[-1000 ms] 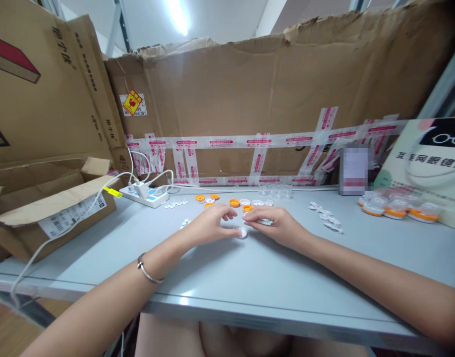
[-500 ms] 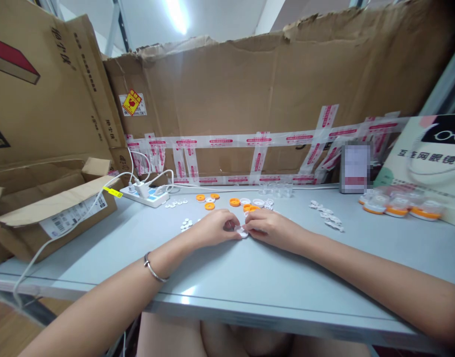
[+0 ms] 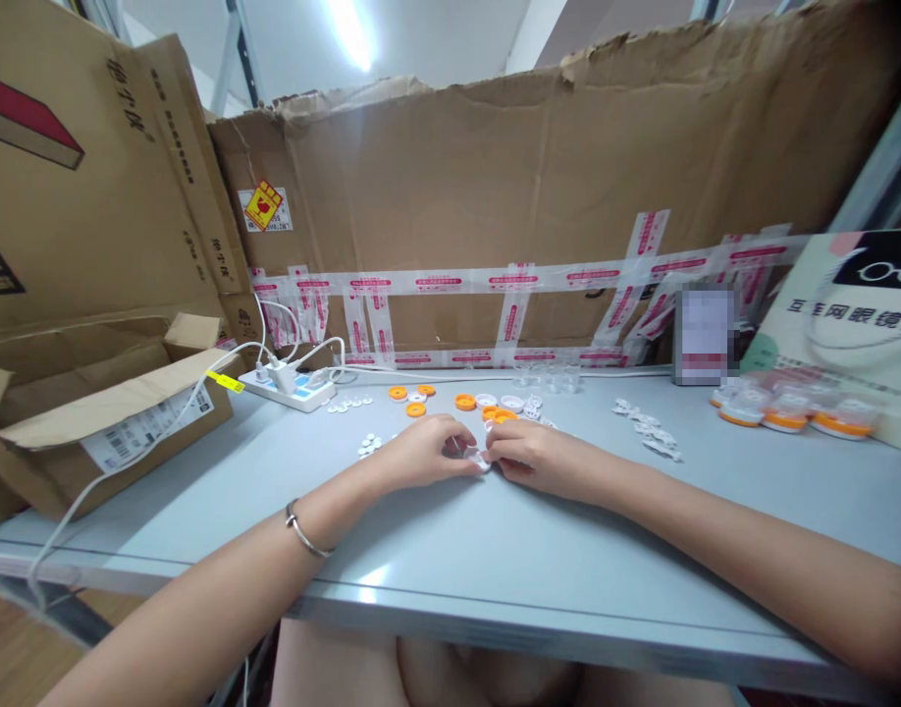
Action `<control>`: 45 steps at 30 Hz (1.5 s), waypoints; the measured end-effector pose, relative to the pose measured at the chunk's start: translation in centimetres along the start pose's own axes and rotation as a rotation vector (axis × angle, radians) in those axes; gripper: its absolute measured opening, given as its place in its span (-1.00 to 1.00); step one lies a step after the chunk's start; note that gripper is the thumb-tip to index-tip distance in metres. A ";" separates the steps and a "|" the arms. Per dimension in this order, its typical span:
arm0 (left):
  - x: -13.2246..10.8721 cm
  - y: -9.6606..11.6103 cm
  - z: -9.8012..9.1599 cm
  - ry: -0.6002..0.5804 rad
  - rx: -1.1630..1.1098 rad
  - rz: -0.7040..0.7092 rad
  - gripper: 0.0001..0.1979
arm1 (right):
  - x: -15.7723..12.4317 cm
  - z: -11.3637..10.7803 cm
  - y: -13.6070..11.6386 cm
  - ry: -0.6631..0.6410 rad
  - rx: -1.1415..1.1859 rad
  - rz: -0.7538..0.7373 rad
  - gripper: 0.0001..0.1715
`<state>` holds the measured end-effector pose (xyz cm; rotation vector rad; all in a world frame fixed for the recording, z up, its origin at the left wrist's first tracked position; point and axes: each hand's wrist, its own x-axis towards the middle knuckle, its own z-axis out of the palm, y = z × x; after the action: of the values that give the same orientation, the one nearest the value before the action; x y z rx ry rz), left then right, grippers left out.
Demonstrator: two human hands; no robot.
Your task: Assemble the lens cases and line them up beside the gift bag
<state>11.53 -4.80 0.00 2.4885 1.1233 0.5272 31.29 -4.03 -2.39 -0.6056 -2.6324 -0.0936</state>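
Between my two hands, low over the grey table (image 3: 421,550), is a small white plastic part (image 3: 481,460), mostly covered by fingertips. My left hand (image 3: 430,447) pinches it from the left with thumb and fingers. From the right, my right hand (image 3: 528,450) has its fingertips closed on the same part. Just beyond the hands lie orange rings (image 3: 465,402) and white rings (image 3: 511,403). Small white discs (image 3: 370,445) are grouped left of my left hand. Loose white plastic pieces (image 3: 646,428) are spread to the right of my right hand.
A power strip (image 3: 292,389) with white cables stands at the back left, beside an open cardboard box (image 3: 112,393). Clear plastic cups (image 3: 557,376) sit at the back. Several orange-based clear containers (image 3: 789,407) and a phone-like device (image 3: 705,334) are at the right. Large cardboard (image 3: 436,187) walls the back.
Both hands stay in place on the white part, with only a slight shift of the fingers. The part looks slightly more covered now.
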 end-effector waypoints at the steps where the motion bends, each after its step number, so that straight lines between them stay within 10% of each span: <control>1: 0.0 0.1 0.0 0.014 -0.011 0.003 -0.74 | 0.0 0.0 0.0 0.003 0.015 0.005 -0.70; 7: 0.4 0.3 0.5 0.058 0.004 0.033 -0.94 | 0.1 -0.2 -0.4 0.005 0.103 0.073 -0.74; 12: 0.3 0.0 0.4 0.149 -0.036 0.081 -0.93 | 0.4 -0.4 -1.1 0.118 0.435 0.424 -0.87; 19: 0.2 0.5 0.0 0.270 -0.091 0.129 -0.93 | 0.7 0.2 -1.3 0.105 1.130 0.626 -0.46; 34: 0.0 0.6 -0.7 0.412 -0.133 0.122 -0.79 | 0.6 -2.4 0.0 0.399 1.110 0.730 -0.52; 38: 0.5 -0.1 -0.8 0.295 0.017 0.094 -0.76 | 0.0 -3.6 1.5 0.600 1.017 0.773 -0.45; 45: 3.2 0.9 0.1 0.049 0.287 0.150 -0.71 | 0.1 -3.8 0.6 0.511 0.971 0.793 -0.42</control>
<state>14.15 -2.95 0.90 2.8382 1.1030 0.5011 32.96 -4.01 1.03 -0.9975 -1.5068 1.0348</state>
